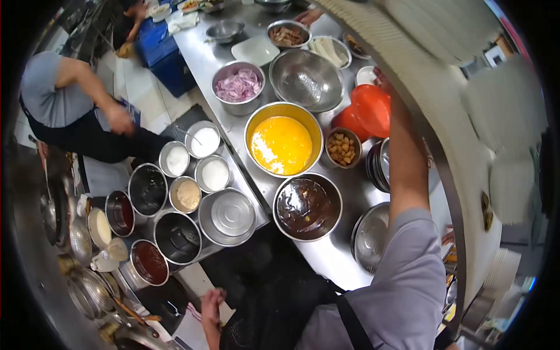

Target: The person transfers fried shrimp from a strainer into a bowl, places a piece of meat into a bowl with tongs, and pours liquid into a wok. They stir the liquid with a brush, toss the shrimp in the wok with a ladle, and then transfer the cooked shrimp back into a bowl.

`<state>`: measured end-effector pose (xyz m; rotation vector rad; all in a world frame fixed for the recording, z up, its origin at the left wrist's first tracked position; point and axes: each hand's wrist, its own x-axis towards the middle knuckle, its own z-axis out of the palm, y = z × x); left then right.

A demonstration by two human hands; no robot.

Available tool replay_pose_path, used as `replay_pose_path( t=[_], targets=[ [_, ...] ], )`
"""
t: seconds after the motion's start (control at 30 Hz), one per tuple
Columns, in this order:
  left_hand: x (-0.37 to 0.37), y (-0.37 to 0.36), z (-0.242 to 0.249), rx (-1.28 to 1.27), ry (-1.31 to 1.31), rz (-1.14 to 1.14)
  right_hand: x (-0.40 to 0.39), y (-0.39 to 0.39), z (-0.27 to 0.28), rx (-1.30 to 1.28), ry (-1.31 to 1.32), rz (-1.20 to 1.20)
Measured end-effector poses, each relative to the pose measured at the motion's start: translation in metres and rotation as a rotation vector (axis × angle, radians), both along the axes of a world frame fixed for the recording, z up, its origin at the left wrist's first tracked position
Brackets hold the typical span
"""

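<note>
At the right of the head view, my right hand (380,78) grips the edge of a tilted red bowl (372,109), and the bowl hides part of the hand. Behind it lies another red piece (348,123). Near the bottom, my left hand (212,304) hangs with curled fingers and nothing visible in it; a striped cloth (193,312) is beside it. A large pot of yellow liquid (282,144) stands on the steel table, between a bowl of dark sauce (308,207) and an empty steel bowl (307,81). A small pot of browned chunks (340,148) is near the red bowl.
A co-worker (76,105) stands at the left by a blue bin (165,63). Several pots of powders and sauces, including a red sauce (150,262), fill the lower left. Sliced onions (238,86) sit in a pot. A curved metal edge (434,125) runs along the right.
</note>
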<state>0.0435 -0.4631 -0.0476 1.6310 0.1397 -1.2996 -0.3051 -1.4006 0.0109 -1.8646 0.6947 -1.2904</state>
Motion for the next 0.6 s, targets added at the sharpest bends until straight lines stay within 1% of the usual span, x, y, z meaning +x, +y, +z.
replay_pose_path(
  t=[0.03,0.07,0.1,0.13,0.17,0.2,0.23,0.27,0.3,0.33,0.37,0.4,0.47,0.5,0.57,0.6],
  targets=[
    [0.001,-0.05,0.032,-0.164,0.062,-0.017,-0.028,-0.057,-0.04,0.051,0.133,0.019],
    [-0.001,-0.102,0.071,-0.327,0.121,-0.031,-0.06,-0.115,-0.078,0.108,0.341,0.076],
    [-0.006,-0.144,0.094,-0.54,0.117,-0.03,-0.116,-0.203,-0.152,0.159,0.757,0.292],
    [-0.013,-0.182,0.113,-0.761,0.108,-0.028,-0.096,-0.179,-0.127,0.491,0.503,0.189],
    [-0.019,-0.214,0.131,-0.882,0.117,-0.091,-0.071,-0.147,-0.094,0.811,0.052,0.059],
    [-0.023,-0.239,0.146,-1.005,0.125,-0.151,-0.045,-0.113,-0.059,0.967,-0.365,-0.105],
    [-0.024,-0.259,0.159,-0.989,0.131,-0.134,0.004,-0.055,-0.001,0.994,-0.381,-0.317],
    [-0.023,-0.277,0.169,-0.983,0.184,-0.311,0.014,-0.049,0.01,1.007,-0.363,-0.316],
    [-0.024,-0.288,0.172,-0.977,0.239,-0.488,0.02,-0.048,0.014,1.045,-0.314,-0.377],
    [-0.025,-0.292,0.168,-0.973,0.249,-0.474,0.026,-0.044,0.024,1.079,-0.265,-0.439],
    [-0.024,-0.295,0.164,-0.948,0.289,-0.562,0.052,0.003,0.057,1.058,-0.187,-0.342],
    [-0.023,-0.296,0.16,-0.92,0.329,-0.654,0.04,-0.011,0.045,1.062,-0.177,-0.346],
    [-0.024,-0.293,0.149,-0.907,0.372,-0.673,0.008,-0.053,0.008,1.076,-0.256,-0.183],
    [-0.024,-0.291,0.146,-0.897,0.408,-0.697,0.015,-0.048,0.015,1.081,-0.253,-0.184],
    [-0.024,-0.287,0.146,-0.886,0.406,-0.709,0.033,-0.029,0.043,1.195,-0.023,-0.336],
    [-0.024,-0.286,0.146,-0.885,0.396,-0.725,0.033,-0.021,0.046,1.193,-0.016,-0.336]
  ],
)
